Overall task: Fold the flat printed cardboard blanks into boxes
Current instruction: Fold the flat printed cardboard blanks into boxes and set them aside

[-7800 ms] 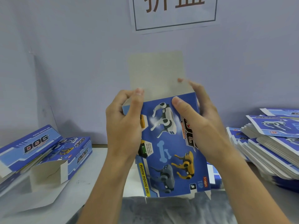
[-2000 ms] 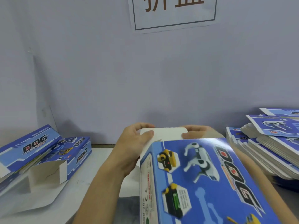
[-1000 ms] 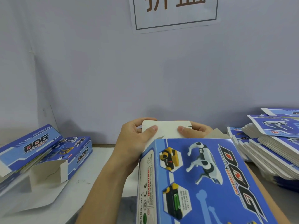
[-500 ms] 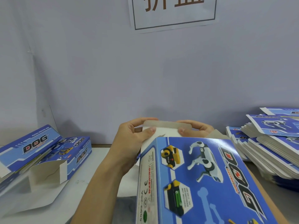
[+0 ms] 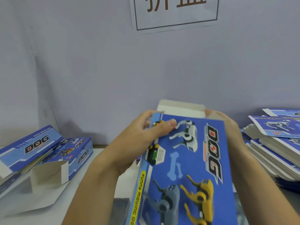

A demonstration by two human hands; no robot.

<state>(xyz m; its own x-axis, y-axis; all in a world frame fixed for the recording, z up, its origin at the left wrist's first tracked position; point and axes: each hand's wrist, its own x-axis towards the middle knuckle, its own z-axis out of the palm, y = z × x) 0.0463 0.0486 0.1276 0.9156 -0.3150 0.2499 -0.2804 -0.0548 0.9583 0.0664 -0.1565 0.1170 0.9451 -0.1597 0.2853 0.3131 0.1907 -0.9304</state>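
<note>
I hold a blue printed "DOG" box (image 5: 191, 163) lengthwise in front of me, its picture face up. My left hand (image 5: 142, 143) grips its far left corner, thumb on the printed face and fingers round the side. My right hand (image 5: 227, 125) holds the far right edge and is mostly hidden behind the box. A white end flap (image 5: 180, 108) stands up at the far end, between the two hands.
Two folded blue boxes (image 5: 53, 153) lie at the left on the white table (image 5: 90, 176), one with open white flaps. A tall stack of flat printed blanks (image 5: 276, 146) sits at the right. A wall with a paper sign (image 5: 175, 12) stands behind.
The box has slid away from me, so more of its printed face shows. My left thumb moved from the white end flap onto the printed top. The flap now stands up behind the box edge.
</note>
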